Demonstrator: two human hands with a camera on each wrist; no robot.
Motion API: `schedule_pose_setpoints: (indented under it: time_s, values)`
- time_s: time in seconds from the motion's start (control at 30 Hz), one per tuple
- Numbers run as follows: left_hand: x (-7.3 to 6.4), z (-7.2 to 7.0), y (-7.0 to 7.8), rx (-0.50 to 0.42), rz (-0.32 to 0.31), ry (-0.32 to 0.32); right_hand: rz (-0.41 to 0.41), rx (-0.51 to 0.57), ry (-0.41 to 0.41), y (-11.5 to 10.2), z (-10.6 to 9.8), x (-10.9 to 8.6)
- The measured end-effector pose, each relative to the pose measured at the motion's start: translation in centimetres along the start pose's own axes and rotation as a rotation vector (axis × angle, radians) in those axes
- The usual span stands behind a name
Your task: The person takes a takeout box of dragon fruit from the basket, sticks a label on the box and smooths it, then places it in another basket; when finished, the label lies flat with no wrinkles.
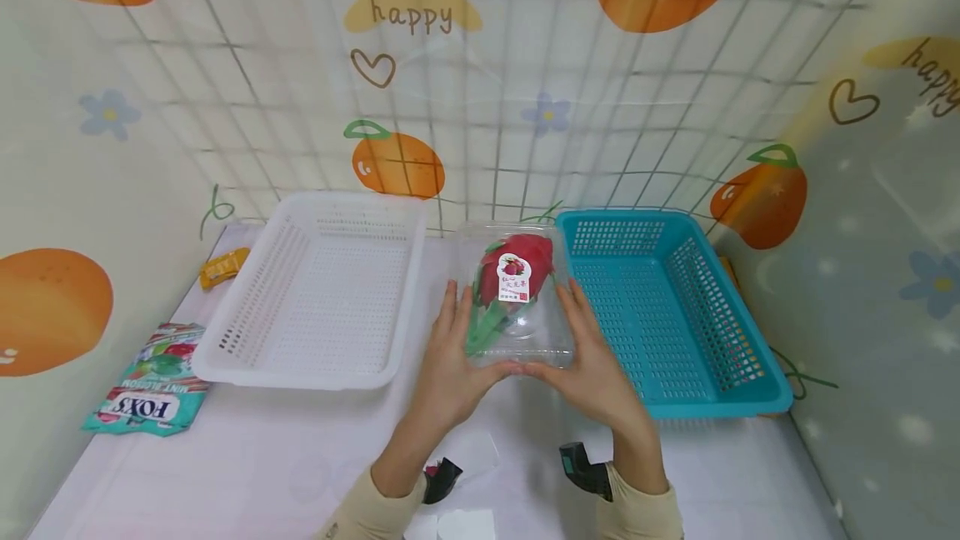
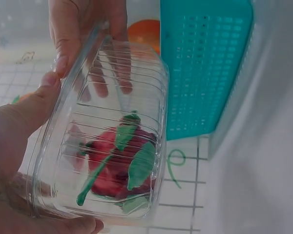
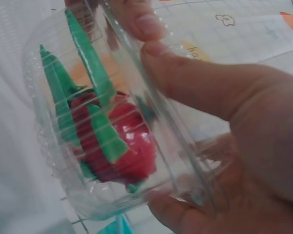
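Both hands hold up a clear plastic clamshell box between the two baskets. Inside lies a red dragon fruit with green leaf tips, seen under a white printed label on the lid. My left hand grips the box's left side, my right hand its right side. The thumbs meet at the near edge. Through the ribbed plastic in the left wrist view, the fruit rests toward one end. The right wrist view shows the right thumb along the box's rim.
A white basket stands left and a teal basket right of the hands. Beyond the white basket lie a Fox's candy bag and a small yellow packet. A printed curtain over a wire grid closes the back.
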State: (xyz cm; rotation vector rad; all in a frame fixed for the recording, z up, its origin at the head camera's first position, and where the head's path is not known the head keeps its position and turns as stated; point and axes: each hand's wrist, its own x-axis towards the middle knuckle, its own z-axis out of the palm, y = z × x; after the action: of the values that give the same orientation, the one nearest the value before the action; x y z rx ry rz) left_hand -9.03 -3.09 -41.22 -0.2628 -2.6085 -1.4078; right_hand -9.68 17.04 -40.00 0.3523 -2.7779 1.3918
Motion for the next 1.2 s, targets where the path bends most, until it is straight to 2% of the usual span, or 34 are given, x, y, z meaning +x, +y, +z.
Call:
schedule_pose_setpoints:
  time_s: [0.27,0.5,0.73,0.97,1.2]
  values:
    - [-0.2,0.7,1.6,-0.048,0.020,-0.032,0.005,-0.025,0.024,0.1,-1.7,-1.1]
    - [-0.2,1.4,2.8,-0.041,0.062,-0.054,0.004,-0.053,0.053,0.1,-3.1,-1.9]
    - [-0.4,2.3,3.8,-0.092,0.044,-0.098,0.001,-0.072,0.076,0.2,-4.2,-2.7]
    - [-0.4,3.2,4.5,-0.078,0.058,-0.124,0.001,-0.081,0.097,0.3,-5.2,-3.4]
    - [-0.2,4.2,5.7,-0.060,0.112,-0.141,-0.008,-0.120,0.150,0.6,-6.4,-4.0]
